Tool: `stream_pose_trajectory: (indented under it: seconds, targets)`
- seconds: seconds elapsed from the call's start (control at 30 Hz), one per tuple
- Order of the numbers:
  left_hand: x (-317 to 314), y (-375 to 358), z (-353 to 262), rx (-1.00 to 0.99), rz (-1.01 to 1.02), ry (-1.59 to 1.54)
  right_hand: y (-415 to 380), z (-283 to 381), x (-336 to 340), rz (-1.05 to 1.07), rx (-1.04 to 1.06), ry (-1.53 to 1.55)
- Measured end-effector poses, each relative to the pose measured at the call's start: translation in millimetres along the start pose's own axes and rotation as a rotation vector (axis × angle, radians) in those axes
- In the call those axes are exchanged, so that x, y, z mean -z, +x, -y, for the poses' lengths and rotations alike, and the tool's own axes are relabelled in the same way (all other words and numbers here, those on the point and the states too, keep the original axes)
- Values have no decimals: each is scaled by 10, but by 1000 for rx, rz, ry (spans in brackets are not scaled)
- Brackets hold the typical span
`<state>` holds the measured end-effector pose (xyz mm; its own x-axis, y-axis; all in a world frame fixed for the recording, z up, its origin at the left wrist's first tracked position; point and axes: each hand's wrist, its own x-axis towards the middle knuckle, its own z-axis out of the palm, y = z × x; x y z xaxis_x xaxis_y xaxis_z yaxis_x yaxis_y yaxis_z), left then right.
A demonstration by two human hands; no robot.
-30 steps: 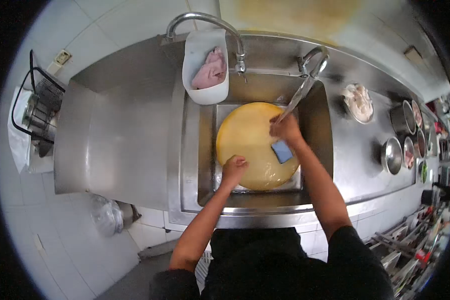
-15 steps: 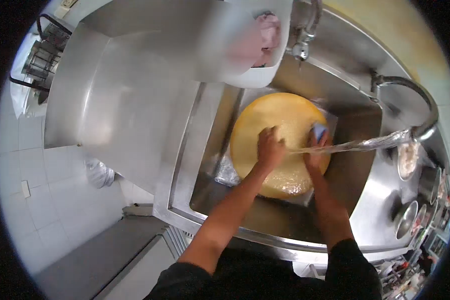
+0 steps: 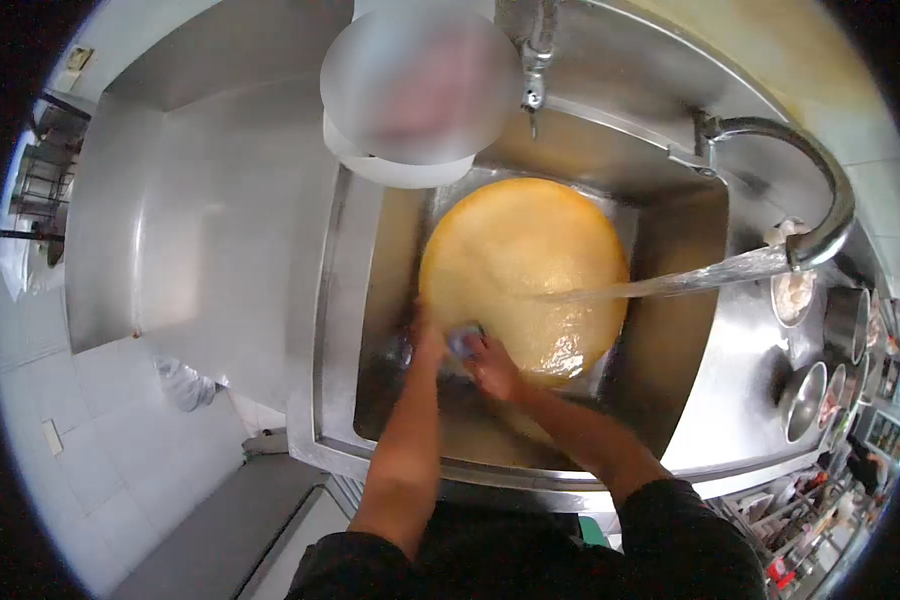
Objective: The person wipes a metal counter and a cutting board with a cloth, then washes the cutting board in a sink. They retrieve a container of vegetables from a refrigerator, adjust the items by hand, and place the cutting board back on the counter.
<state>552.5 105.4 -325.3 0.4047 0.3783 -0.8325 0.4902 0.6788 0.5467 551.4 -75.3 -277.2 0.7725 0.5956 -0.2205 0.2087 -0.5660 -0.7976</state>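
The round board (image 3: 530,260) is yellow, deeper-toned at the rim (image 3: 542,185); the sponge (image 3: 461,342) on it bluish, the sink (image 3: 682,235) around it silver-grey.

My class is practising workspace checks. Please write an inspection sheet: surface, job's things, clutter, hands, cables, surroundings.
Surface: steel sink, counter to its right.
Job's things: yellow disc lies in the sink, wet, under the stream from the right tap; sponge at its near edge, blurred.
Clutter: white bin at the sink's far-left corner, contents blurred; bowls on the counter.
Left hand: at the disc's left edge, grip unclear.
Right hand: holds the sponge.
Cables: nothing seen.
Surroundings: tiles, plastic bag and wire rack at left.
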Motion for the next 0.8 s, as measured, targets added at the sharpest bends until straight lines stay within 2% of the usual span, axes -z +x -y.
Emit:
stream_pose_trajectory:
  seconds: [0.03,0.1,0.2,0.27,0.3,0.37,0.4,0.47,0.53,0.6,0.63,0.7,0.73,0.77,0.8]
  targets:
    - [68,137,101,-15,34,23,-271,-97,128,43,-190,190]
    - [213,409,308,-46,102,68,-562,-339,706,-2,-368,168]
    - [212,430,378,69,33,6,-383,-786,1466,-421,-302,-134]
    - [-66,-9,63,140,-100,-39,72,-922,1836,-769,-74,-306]
    - [-120,-113,-20,142,-109,-86,313,-1145,1929,-836,33,-585]
    - [-179,-235,-74,149,-124,-172,941,-874,1958,-781,-312,-454]
    - [-141,-145,-3,140,-61,-205,1419,-1146,1819,-691,-328,-380]
    - [65,298,312,104,50,-213,1937,-806,1430,-738,-173,-309]
    - [269,727,616,27,113,-130,2169,-515,853,-643,200,-501]
    - [261,644,630,-92,214,-50,1780,220,582,-139,156,-357]
    - [154,296,381,-168,295,-36,1472,307,287,-110,213,-457]
    - [-122,-285,-141,-126,230,-69,728,304,161,-2,353,-377]
    - [-232,-518,-308,2,78,-116,331,464,513,-60,438,-303]
    - [-305,-633,-359,133,-78,-164,-12,241,600,-46,335,-318]
    - [-195,-360,-204,224,2,-261,-248,10,717,-29,242,-332]
